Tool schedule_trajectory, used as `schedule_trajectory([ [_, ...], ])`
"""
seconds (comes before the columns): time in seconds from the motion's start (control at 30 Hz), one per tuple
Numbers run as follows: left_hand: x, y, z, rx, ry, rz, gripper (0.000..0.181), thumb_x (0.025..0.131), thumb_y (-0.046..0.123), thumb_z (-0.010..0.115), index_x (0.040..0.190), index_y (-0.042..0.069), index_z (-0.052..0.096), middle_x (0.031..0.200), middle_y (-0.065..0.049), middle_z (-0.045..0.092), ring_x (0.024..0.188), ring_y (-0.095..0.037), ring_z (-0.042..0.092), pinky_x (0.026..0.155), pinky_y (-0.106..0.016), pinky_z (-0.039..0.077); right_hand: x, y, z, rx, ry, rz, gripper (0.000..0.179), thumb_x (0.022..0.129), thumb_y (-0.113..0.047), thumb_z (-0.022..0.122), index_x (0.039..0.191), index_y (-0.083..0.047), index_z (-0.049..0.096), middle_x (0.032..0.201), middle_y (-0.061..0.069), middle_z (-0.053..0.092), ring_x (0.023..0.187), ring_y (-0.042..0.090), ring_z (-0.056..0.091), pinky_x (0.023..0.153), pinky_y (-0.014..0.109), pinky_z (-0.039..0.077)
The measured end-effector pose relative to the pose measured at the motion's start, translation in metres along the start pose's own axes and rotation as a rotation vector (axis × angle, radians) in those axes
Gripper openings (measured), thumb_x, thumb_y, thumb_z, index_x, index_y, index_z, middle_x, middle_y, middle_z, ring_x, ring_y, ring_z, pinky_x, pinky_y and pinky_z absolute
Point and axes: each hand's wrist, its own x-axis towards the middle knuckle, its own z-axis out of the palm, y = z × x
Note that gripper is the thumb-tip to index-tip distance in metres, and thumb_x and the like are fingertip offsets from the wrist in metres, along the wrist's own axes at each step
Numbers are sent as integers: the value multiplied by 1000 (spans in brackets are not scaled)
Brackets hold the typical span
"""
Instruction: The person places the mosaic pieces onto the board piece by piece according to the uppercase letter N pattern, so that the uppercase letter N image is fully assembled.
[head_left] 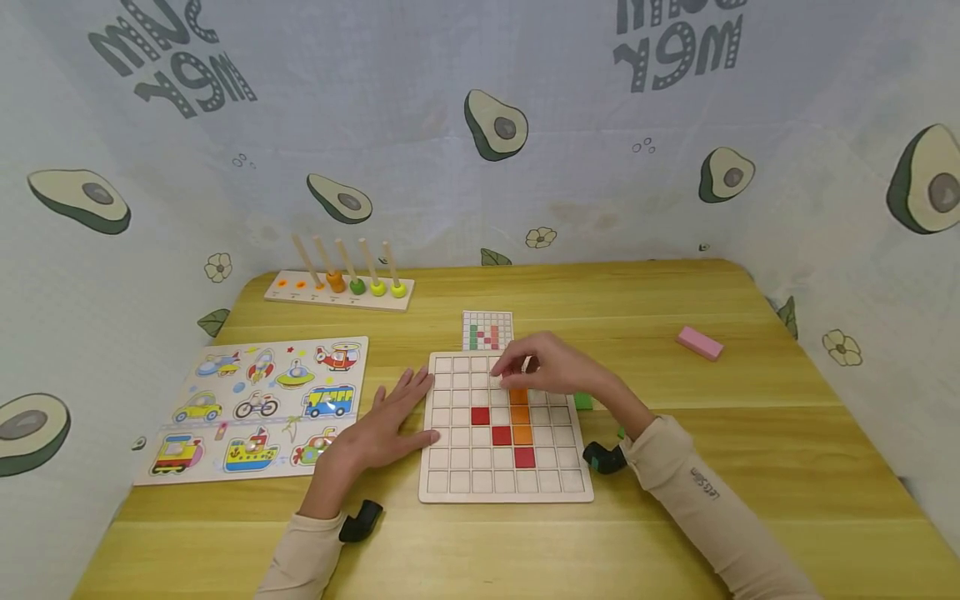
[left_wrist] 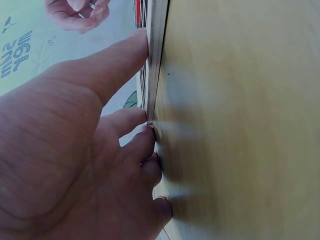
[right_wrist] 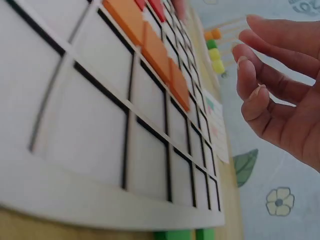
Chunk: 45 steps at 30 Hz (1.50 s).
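A wooden grid board (head_left: 504,482) lies flat, with three red tiles (head_left: 480,416) set diagonally and a column of orange tiles (head_left: 522,434) in its squares. Beside its left edge my left hand (head_left: 382,433) rests on the table, fingers spread, thumb and fingertips at the board's side. My right hand (head_left: 551,364) hovers over the upper part of the grid, near the top orange tile. Its fingers bend loosely, and nothing shows between them in the right wrist view. Behind the board a small pattern card (head_left: 487,329) shows colored squares.
Green blocks (head_left: 582,402) sit at the board's right edge, partly hidden by my right arm. Farther right lies a pink block (head_left: 700,342). A picture puzzle (head_left: 288,387) lies left, with a pegged bead stand (head_left: 375,302) behind it. A patterned cloth (head_left: 585,200) hangs around the table.
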Motion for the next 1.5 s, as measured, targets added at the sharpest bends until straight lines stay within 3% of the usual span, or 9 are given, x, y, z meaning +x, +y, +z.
schedule_trajectory([
  [0.33,0,1,0,-22,8,28,85,107,28,69,171,0,21,180,-16,13,167,-38,0,131,-65,-6,-24,20,-40,13,34,52,23,97,-6,81,118,3,79,100,3,76,90,23,65,77,28,61],
  [0.63,-1,-1,1,-7,4,13,86,107,28,69,172,2,19,181,-14,12,167,-36,-1,132,-64,-6,-52,45,-62,57,9,142,25,96,-5,82,118,6,78,102,10,78,88,18,66,77,25,60],
  [0.77,-1,-1,0,-10,8,18,86,106,28,70,172,2,20,181,-15,12,167,-37,-1,131,-65,-7,-56,53,-65,78,9,163,27,94,-3,83,119,8,77,105,16,78,88,19,67,77,24,59],
  [1.07,-2,0,0,-27,5,25,85,107,27,69,171,0,21,180,-17,13,167,-39,0,131,-66,-6,-61,70,-66,115,24,225,32,90,0,86,119,10,75,104,16,76,88,20,66,76,25,58],
  [1.5,-1,0,0,-15,-2,20,86,106,27,70,172,2,20,181,-15,12,167,-37,-1,131,-65,-6,-63,82,-57,65,79,185,28,84,1,90,111,4,81,95,13,68,79,20,53,67,25,46],
])
